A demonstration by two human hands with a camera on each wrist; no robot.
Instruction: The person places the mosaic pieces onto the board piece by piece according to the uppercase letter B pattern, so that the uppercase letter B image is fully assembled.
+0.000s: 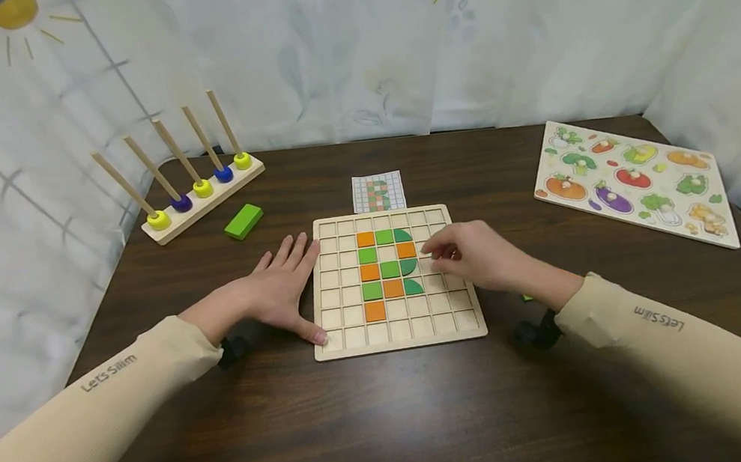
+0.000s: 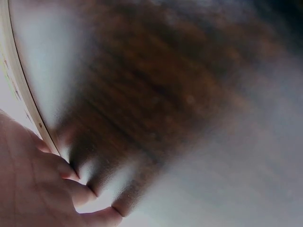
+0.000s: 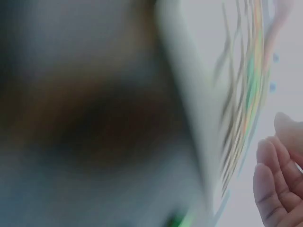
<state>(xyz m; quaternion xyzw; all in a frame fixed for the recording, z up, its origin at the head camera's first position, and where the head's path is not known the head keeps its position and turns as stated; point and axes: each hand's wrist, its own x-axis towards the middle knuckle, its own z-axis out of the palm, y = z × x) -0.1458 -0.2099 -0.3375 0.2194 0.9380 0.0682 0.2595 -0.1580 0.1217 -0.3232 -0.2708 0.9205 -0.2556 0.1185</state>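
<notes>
A wooden grid board (image 1: 348,339) lies on the dark table, with orange, light green and dark green tiles set in its middle columns. Dark green quarter-round tiles (image 1: 408,265) sit in the right column of that pattern. My left hand (image 1: 275,286) lies spread along the board's left edge, fingers straight and thumb over the lower left corner. Over the board's right half hovers my right hand (image 1: 482,257), its fingers loosely bent just right of an orange square tile (image 1: 406,250). Nothing shows between its thumb and fingers in the right wrist view.
Behind the board lies a printed pattern card (image 1: 378,192). A peg stand (image 1: 204,196) with yellow and blue beads stands back left, near a green block (image 1: 244,222). A vegetable puzzle board (image 1: 637,184) lies at right. Something green (image 1: 527,297) peeks from under the right wrist.
</notes>
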